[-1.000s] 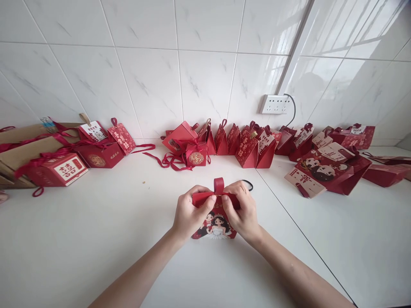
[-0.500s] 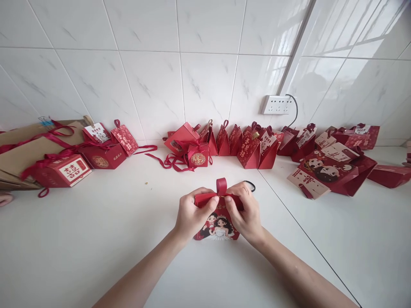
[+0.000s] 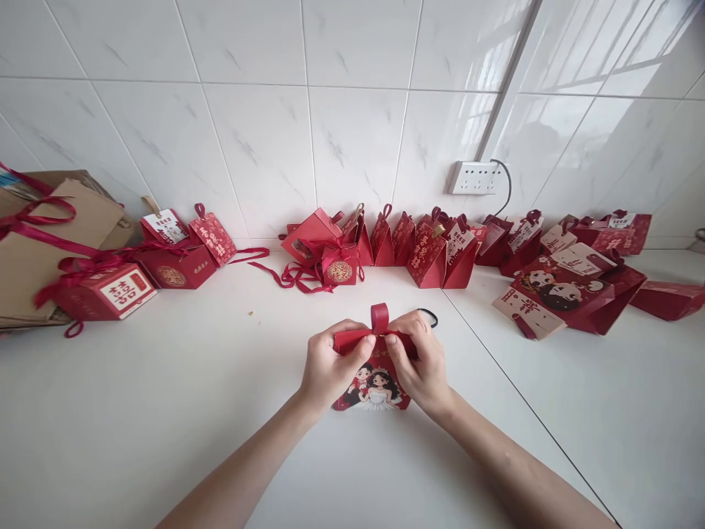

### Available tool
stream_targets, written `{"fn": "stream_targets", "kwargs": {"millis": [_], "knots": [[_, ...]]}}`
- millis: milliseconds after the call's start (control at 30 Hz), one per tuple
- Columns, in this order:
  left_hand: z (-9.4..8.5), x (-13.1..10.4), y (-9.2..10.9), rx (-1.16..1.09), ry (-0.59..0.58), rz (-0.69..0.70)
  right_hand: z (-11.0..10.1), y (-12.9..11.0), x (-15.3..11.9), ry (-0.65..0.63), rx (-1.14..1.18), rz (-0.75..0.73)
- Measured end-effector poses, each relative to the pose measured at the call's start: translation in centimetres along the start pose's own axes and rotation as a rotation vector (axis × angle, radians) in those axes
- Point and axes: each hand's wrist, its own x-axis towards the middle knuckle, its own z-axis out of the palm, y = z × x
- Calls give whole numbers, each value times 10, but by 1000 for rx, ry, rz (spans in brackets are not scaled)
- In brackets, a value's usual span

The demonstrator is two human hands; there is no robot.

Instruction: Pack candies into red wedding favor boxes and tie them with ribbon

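Observation:
A red gift box (image 3: 374,389) printed with a cartoon bride and groom stands on the white table in front of me. A loop of red ribbon (image 3: 380,317) sticks up from the middle of its top edge. My left hand (image 3: 335,360) pinches the left part of that edge, thumb in front and fingers behind. On the right part, my right hand (image 3: 421,360) grips in the same way. Both thumb tips meet close to the foot of the loop, where a small gold-coloured bit shows. The fingers behind the box are mostly hidden.
Red gift boxes (image 3: 427,253) line the wall, several with ribbon loops. At left, brown paper bags (image 3: 66,235) with red ribbon stand beside more boxes. A larger bride-and-groom box (image 3: 567,286) sits at right. A black loop (image 3: 429,317) lies behind my right hand. A power strip (image 3: 474,178) is on the wall.
The brown bags at far left have shifted and now stand more raised. A hand at the left edge has gone out of view. My hands and the box are nearly unchanged.

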Motion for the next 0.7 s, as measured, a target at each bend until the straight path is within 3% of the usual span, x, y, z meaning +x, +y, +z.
{"fn": "stream_targets", "kwargs": {"millis": [700], "knots": [[-2, 2, 3, -14, -39, 7, 2, 0, 2, 6, 23, 22]]}}
